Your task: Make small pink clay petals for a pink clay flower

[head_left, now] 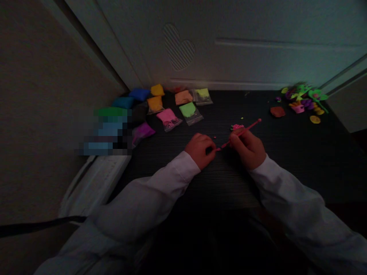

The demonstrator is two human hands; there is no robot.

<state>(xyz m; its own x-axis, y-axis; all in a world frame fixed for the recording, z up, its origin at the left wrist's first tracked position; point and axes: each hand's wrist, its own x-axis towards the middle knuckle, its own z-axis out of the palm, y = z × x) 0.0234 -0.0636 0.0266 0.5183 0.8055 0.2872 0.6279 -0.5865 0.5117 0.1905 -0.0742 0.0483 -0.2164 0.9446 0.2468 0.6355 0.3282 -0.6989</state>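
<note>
My right hand (249, 148) grips a thin pink modelling tool (252, 125) like a pen; its ball end points up to the right and its other end down toward my left hand (200, 149). The left fingertips are pinched together on a tiny bit of pink clay (218, 149), right by the tool's lower tip. Just behind my right hand lies a small clump of pink and green clay (237, 126). A pink crumb (215, 137) and a green crumb (242, 118) rest on the dark table nearby.
Bags of coloured clay, among them a pink bag (169, 118) and a light green bag (189, 110), line the back left. Clay flowers and leaves (305, 99) and a brown-red clay piece (277, 111) sit back right. A white case (94, 183) stands left; a panelled wall (243, 65) rises behind.
</note>
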